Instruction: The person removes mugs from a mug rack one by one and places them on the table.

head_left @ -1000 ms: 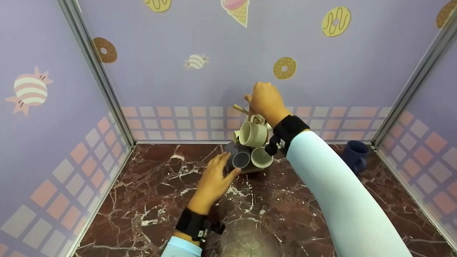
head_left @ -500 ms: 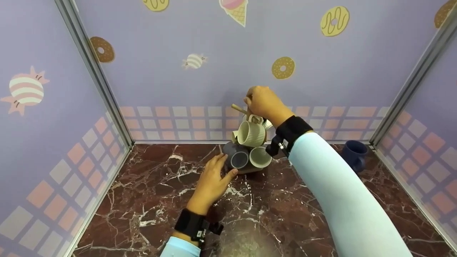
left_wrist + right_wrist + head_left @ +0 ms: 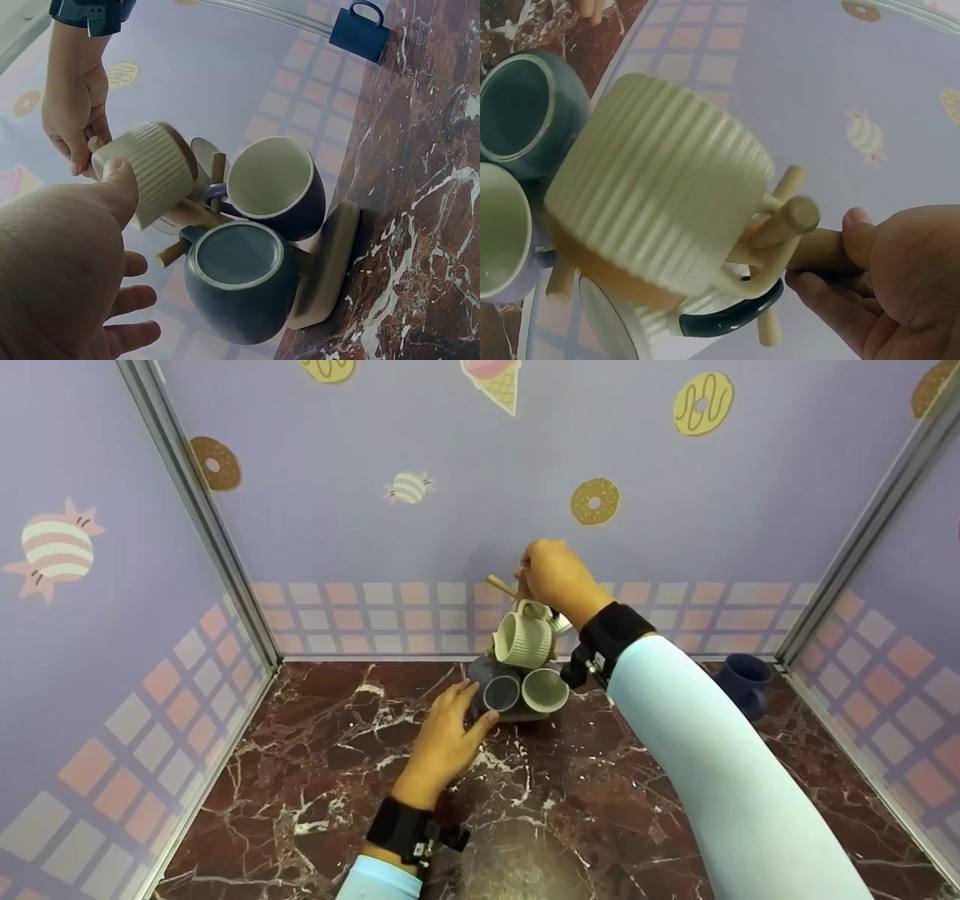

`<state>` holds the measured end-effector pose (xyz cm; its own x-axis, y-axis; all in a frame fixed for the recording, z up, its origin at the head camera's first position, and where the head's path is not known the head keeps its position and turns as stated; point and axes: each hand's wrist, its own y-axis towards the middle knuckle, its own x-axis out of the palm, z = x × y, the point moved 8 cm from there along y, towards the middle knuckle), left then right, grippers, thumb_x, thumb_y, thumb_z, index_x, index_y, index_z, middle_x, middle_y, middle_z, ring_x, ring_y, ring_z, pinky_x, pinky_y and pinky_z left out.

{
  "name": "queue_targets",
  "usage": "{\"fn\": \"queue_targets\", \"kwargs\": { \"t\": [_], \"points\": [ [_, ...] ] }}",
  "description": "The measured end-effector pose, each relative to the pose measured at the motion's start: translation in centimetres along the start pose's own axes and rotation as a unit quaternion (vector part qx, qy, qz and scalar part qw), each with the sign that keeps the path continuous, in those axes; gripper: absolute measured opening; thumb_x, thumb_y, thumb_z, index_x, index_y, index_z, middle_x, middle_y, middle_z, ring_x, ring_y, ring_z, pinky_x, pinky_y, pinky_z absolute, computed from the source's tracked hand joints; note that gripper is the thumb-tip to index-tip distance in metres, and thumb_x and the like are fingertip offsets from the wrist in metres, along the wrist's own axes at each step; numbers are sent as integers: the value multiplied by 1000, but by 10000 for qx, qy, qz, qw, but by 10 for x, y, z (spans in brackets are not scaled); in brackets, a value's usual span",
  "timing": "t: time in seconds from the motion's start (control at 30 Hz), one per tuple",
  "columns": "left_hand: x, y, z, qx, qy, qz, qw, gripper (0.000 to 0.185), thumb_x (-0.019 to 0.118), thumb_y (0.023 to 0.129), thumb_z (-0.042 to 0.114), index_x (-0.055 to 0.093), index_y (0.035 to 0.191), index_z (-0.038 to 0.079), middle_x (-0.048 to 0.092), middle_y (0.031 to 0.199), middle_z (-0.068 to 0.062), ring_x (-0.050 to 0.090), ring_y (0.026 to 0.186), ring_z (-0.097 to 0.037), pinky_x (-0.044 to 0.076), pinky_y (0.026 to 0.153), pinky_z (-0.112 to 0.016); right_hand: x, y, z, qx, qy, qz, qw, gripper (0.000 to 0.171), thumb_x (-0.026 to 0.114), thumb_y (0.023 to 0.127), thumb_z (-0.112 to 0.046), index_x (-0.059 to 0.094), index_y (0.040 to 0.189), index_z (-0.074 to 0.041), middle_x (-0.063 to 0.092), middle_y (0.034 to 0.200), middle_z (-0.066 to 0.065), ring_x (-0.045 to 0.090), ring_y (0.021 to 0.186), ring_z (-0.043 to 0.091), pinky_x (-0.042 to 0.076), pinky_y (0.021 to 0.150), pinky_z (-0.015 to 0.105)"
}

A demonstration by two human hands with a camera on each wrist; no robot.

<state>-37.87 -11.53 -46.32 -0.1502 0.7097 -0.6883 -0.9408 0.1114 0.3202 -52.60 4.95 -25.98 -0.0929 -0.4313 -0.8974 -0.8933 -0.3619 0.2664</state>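
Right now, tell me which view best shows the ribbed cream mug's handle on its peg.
The right wrist view: the ribbed cream mug fills it, handle looped on a peg beside the right hand. The head view shows it small; the left wrist view shows only its side.

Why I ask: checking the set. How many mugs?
5: on the rack, cream ribbed mug, grey mug, white-lined mug and dark-handled mug behind; navy mug apart. Others may be hidden.

I am working inside a staged booth: lavender panel walls printed with doughnuts and sweets (image 3: 450, 457), metal corner posts (image 3: 202, 525), dark red marble-patterned floor (image 3: 315, 780).
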Motion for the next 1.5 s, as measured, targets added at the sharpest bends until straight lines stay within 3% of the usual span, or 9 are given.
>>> {"fn": "queue_targets", "kwargs": {
  "t": [0.4,0.53,0.63,0.8,1.03,1.17,1.27,1.5],
  "points": [
    [-6,10,4,-69,-207,-59,9997,78,61,114,57,45,173,8,40,182,-19,37,169,-47,33,136,-73,-1,-3,3,-60,4,236,9997,28,66,115,-14,79,130,6,82,128,26,79,120,42,66,108,53],
    [-15,17,5,-112,-354,60,9993,77,62,114,56,46,172,9,45,179,-20,42,167,-46,36,136,-73,-2,-6,2,-179,140,280,9993,26,65,115,-14,80,127,5,83,125,25,80,117,40,67,105,51],
    [-20,25,10,-117,-401,112,9991,74,60,114,58,49,172,13,48,177,-18,46,164,-44,39,133,-73,-6,-12,7,-68,312,377,9988,29,67,115,-16,77,132,4,82,129,24,80,121,39,66,107,50],
    [-27,42,16,-96,-548,175,9983,69,60,115,56,52,170,15,48,177,-18,43,166,-45,37,135,-73,-10,-29,18,226,694,669,9951,40,73,112,-22,71,144,2,79,139,23,77,129,39,64,114,50],
    [-30,67,11,-145,-1081,147,9939,68,60,116,54,50,172,16,48,177,-17,47,164,-43,36,137,-69,0,-61,36,137,1225,1088,9864,40,76,109,-20,72,142,2,78,138,24,77,127,41,64,114,52],
    [-30,77,16,-67,-1216,134,9925,66,61,116,53,50,172,18,50,175,-14,50,161,-41,40,134,-68,9,-81,48,194,1301,1269,9832,44,77,110,-25,71,146,-2,76,138,27,75,127,44,64,112,56],
    [-28,82,21,-63,-1309,63,9913,68,60,116,53,47,174,19,49,176,-14,48,162,-41,42,133,-68,17,-96,58,357,1502,1386,9782,49,78,109,-29,69,149,-3,76,137,26,77,123,41,67,107,52],
    [-14,91,31,-325,-1867,-222,9816,84,67,112,56,33,180,19,41,183,-17,50,162,-46,45,133,-66,48,-118,73,648,2338,1154,9632,70,90,99,-23,59,160,-5,76,138,22,80,123,36,72,97,43]
  ]
}}
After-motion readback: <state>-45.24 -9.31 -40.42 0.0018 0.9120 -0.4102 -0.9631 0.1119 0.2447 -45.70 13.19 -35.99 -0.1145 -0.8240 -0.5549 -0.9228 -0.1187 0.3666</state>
